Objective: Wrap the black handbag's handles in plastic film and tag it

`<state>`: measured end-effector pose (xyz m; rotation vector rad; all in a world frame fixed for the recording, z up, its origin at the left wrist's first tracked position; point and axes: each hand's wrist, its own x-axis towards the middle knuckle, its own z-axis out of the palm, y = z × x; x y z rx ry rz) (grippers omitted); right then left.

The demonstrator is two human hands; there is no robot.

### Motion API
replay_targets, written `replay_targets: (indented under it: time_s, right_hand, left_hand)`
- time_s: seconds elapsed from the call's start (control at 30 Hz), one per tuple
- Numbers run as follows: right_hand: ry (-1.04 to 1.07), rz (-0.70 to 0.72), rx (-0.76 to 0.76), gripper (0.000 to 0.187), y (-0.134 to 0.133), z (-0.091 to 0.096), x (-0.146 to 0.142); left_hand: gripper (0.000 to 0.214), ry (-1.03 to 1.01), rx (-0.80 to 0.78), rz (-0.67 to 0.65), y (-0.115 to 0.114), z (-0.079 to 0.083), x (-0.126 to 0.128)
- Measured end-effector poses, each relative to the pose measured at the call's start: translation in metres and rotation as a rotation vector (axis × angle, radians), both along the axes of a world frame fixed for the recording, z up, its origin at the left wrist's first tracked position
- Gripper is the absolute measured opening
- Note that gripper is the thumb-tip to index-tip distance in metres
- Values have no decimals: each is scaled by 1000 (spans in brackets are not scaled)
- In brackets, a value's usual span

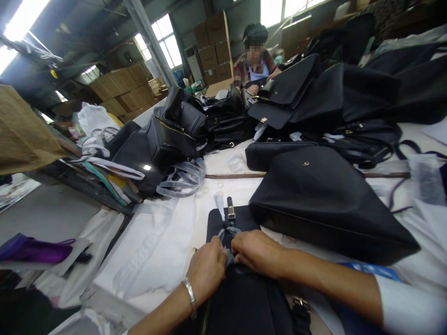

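Note:
A flat black bag (240,298) lies on the white table (174,242) right in front of me. Both hands rest on its upper part. My left hand (207,270), with a silver bracelet at the wrist, is closed in a pinch on a bit of clear plastic wrap (226,235) that covers the bag's strap. My right hand (256,253) is closed beside it, fingers pressed on the same wrap. A black strap with a gold buckle (231,213) sticks out beyond my fingers.
A large black handbag (324,204) lies to the right, more black bags (181,130) are heaped across the table behind. A seated person (256,60) works at the far end. Cardboard boxes (213,46) stand at the back. A brown paper bag (21,130) is at left.

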<state>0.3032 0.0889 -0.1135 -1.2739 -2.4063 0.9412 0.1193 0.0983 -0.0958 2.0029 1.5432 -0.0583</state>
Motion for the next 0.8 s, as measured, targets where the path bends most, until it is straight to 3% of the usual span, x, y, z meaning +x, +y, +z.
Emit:
replay_targets:
  time_s: [0.1,0.37,0.6,0.8]
  right_hand:
    - [116,-164,-253,17,4,1,1]
    - [72,-305,-342,13,8,-5,-19]
    - [-53,-357,-280,16,3,14,-13]
    - [-157,-385,-338,13,3,29,-12]
  left_hand:
    - [12,-51,-6,20,-1,-4,-4]
    - [16,-224,-115,81,0,-15,-13]
    - [18,-363,-308,101,0,9,-31]
    - [18,-459,-519,129,5,25,-48]
